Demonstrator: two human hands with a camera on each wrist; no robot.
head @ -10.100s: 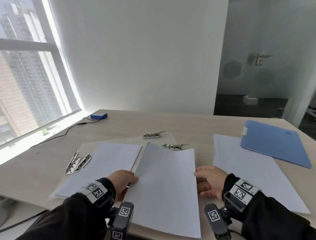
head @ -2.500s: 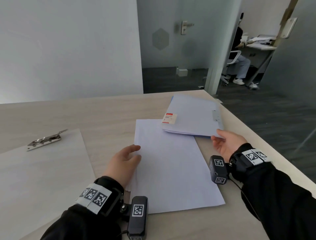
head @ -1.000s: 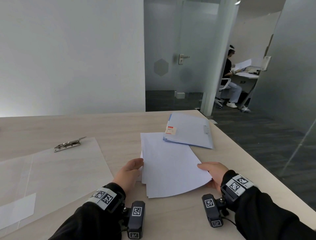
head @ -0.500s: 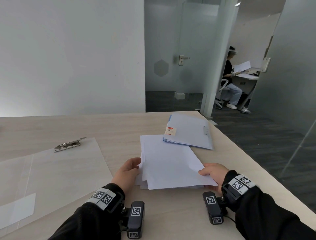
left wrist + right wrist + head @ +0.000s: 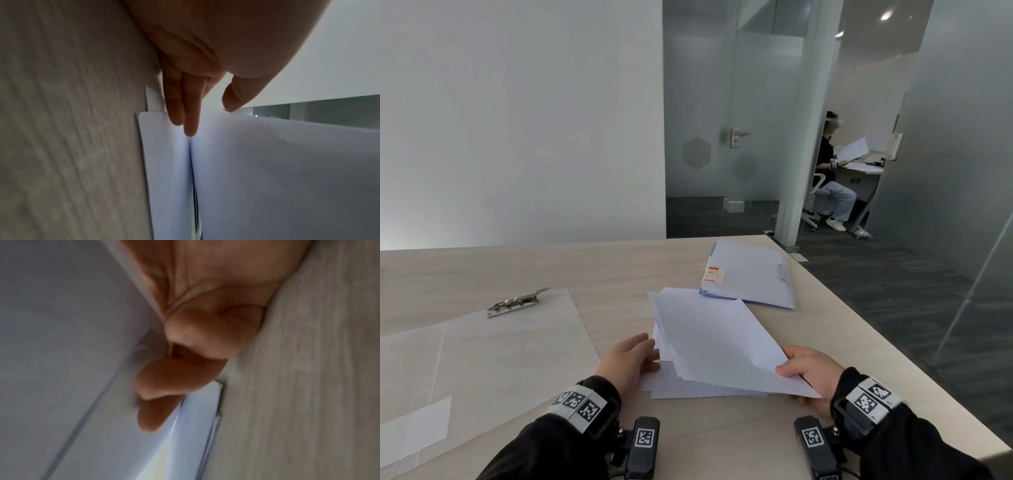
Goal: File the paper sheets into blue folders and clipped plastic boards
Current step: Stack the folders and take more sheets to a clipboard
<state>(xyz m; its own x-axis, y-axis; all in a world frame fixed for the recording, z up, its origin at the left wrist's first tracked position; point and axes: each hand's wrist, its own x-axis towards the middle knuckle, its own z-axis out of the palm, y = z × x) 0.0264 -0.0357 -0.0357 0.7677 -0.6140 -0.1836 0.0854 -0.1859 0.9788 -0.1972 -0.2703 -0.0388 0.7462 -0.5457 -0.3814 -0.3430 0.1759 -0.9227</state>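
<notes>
A stack of white paper sheets (image 5: 715,342) lies on the wooden table (image 5: 619,267) in front of me. My right hand (image 5: 791,371) pinches the near right corner of the upper sheets, thumb on top and curled fingers (image 5: 180,378) beneath, holding them off the lower ones. My left hand (image 5: 650,346) is at the stack's left edge. Its straight fingers (image 5: 189,113) lie in the gap under the raised sheets (image 5: 287,170), the thumb at their edge. A blue folder (image 5: 750,274) with a red-and-white label lies behind the stack. A clear plastic board (image 5: 500,349) with a metal clip (image 5: 517,303) lies to the left.
The table's right edge (image 5: 876,346) runs close beside my right hand, with dark floor beyond it. A single white sheet (image 5: 414,431) lies under the clear board at the near left. A person sits at a desk behind the glass partition, far off.
My right hand has raised the near right corner of the upper sheets higher and they have fanned apart. My left hand stays at the left edge.
</notes>
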